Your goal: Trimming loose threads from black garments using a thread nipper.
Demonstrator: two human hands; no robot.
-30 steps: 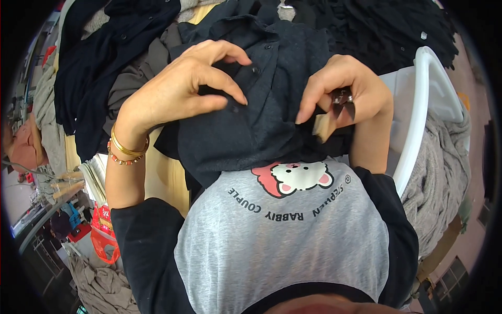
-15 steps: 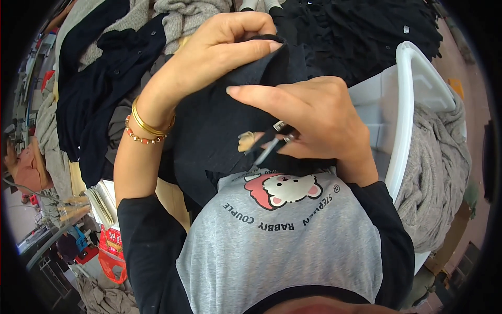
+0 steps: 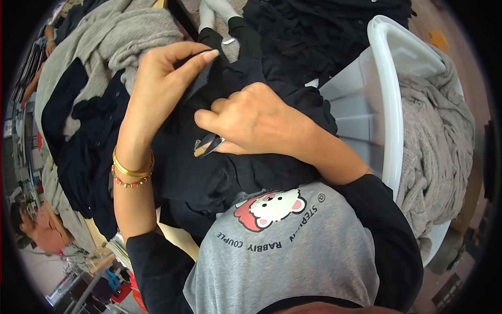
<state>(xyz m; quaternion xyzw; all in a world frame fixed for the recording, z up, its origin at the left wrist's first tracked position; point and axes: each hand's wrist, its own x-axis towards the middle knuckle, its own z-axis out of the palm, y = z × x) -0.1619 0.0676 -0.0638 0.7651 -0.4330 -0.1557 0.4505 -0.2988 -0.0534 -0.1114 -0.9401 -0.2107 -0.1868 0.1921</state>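
Observation:
A black garment [image 3: 188, 175] is spread across my lap and up between my hands. Its upper edge is pinched between the thumb and fingers of my left hand [image 3: 159, 86], which wears bracelets at the wrist. Just to the right and nearer me, my right hand [image 3: 253, 123] is curled in over the cloth. Small dark metal thread snips [image 3: 212, 144] stick out from under its fingers, blades pointing left. A small tan piece [image 3: 200, 151] shows beside the blades; I cannot tell what it is. The right fingertips are partly hidden.
At right stands a white plastic basket [image 3: 393, 112] with grey knitwear [image 3: 436, 152] by its far side. Black garments [image 3: 314, 36] are heaped ahead. A navy buttoned garment [image 3: 94, 141] and grey knits [image 3: 112, 34] lie to the left. Another person [image 3: 44, 225] sits at far left.
My right hand has closed its fingers and moved left toward the cloth, with the snips still in it. My left hand has shifted left, keeping the garment's edge; the whole view has turned somewhat.

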